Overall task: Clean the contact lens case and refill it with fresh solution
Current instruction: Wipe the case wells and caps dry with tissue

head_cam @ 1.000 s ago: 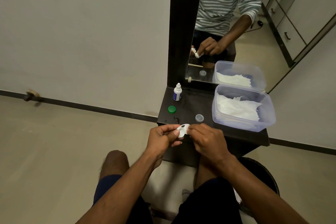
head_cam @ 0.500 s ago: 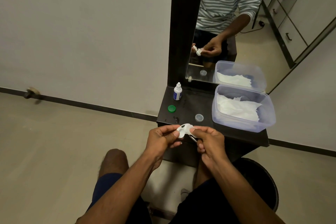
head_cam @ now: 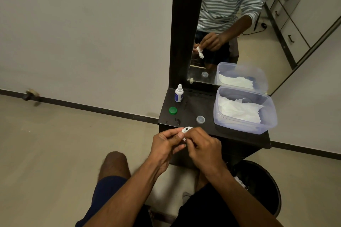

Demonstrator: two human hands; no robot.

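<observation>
Dark counter [head_cam: 188, 108] is holding both caps and unopened solution bottle [head_cam: 178, 93]; both hands' grips are pinching the lens case [head_cam: 186, 130], wiping unfinished, refilling remaining.

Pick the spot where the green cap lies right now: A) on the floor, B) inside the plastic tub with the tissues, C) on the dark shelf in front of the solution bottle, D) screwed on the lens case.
C: the green cap lies loose on the dark shelf, just nearer the camera than the solution bottle.

pale wall [head_cam: 83, 33], beige floor [head_cam: 46, 153], dark vanity [head_cam: 239, 138], mirror [head_cam: 239, 24]
</observation>
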